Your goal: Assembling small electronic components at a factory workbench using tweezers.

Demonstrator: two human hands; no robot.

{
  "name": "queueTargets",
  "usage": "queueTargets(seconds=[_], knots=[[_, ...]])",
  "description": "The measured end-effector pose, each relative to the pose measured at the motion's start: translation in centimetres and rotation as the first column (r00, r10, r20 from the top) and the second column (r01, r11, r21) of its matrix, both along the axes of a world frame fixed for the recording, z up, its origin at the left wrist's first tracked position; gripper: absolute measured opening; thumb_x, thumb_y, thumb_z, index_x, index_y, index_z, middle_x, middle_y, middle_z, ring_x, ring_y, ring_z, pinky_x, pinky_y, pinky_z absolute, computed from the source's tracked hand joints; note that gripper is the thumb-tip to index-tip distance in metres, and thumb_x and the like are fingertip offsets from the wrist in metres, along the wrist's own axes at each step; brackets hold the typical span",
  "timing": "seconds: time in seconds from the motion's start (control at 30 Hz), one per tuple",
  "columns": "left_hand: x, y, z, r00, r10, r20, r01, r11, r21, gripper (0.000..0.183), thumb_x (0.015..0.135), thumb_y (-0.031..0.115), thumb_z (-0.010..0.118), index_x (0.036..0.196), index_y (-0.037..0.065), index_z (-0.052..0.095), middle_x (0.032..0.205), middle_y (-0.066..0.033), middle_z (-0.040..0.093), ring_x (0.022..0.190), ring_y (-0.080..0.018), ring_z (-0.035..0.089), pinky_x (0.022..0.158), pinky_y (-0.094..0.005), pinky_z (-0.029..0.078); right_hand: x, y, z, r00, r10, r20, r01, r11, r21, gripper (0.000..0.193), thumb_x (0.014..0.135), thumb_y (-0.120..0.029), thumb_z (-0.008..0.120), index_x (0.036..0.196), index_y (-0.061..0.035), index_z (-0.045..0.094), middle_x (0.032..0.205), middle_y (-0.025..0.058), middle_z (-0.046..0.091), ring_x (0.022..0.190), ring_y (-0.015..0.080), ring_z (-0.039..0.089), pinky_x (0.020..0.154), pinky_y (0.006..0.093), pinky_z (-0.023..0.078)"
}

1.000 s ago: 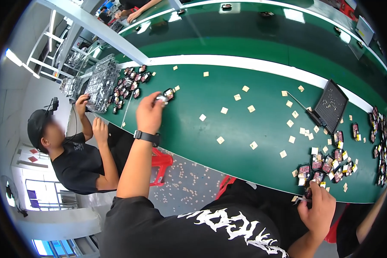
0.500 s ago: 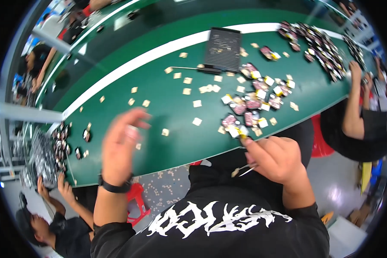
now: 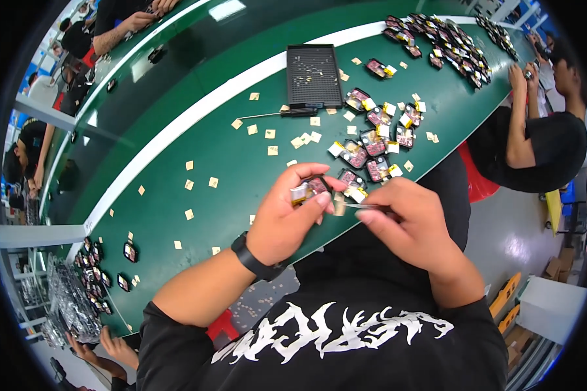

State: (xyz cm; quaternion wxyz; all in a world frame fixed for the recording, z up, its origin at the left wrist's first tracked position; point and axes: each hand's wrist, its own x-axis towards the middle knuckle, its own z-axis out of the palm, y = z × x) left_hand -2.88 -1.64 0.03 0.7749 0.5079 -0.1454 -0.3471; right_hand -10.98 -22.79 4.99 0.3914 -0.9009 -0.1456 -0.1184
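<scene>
Our left hand [image 3: 285, 218] curls round a black-framed, reddish electronic module [image 3: 317, 187] above the green counter [image 3: 235, 163]; our right hand [image 3: 412, 220] pinches silver tweezers [image 3: 359, 206] by a tan square [image 3: 340, 208]. We seem mid-tweezering; the next move likely needs steadiness.

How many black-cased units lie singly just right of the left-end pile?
2: an upper unit and a lower unit, both beside the pile. The left forearm may hide others.

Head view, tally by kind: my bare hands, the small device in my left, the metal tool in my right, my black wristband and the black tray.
Hands: 2, left hand and right hand
Small device: 1
Metal tool: 1
Wristband: 1
Tray: 1
Total: 6
</scene>
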Motion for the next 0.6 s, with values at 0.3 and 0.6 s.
queueTargets(seconds=[0.3, 0.6], knots=[[1.0, 0.7, 0.2, 0.717, -0.071, 0.694, -0.182, 0.942, 0.284, 0.024, 0.087, 0.000, 0.069, 0.109, 0.002, 0.061, 0.099, -0.0137, 0.070, 0.085, -0.0320, 0.068, 0.074, -0.0364, 0.054, 3.4, 3.5, -1.0, 0.892, -0.027, -0.451, 0.250, 0.862, 0.442, 0.016, 0.088, -0.010, 0.078, 0.094, 0.0016, 0.068, 0.077, -0.0003, 0.064, 0.065, 0.0027, 0.052, 0.057, 0.0217, 0.042], [2.3, 1.1, 0.9, 0.759, 0.127, 0.639, -0.314, 0.931, 0.188, 0.024, 0.081, 0.001, 0.078, 0.104, 0.005, 0.073, 0.084, -0.0079, 0.065, 0.076, -0.0208, 0.061, 0.068, -0.0308, 0.048, 5.1, 1.6, -1.3, 0.795, 0.061, -0.604, 0.383, 0.721, 0.577, 0.013, 0.097, -0.013, 0.070, 0.098, 0.0004, 0.067, 0.079, -0.0015, 0.066, 0.069, 0.0017, 0.057, 0.059, 0.0188, 0.043]])
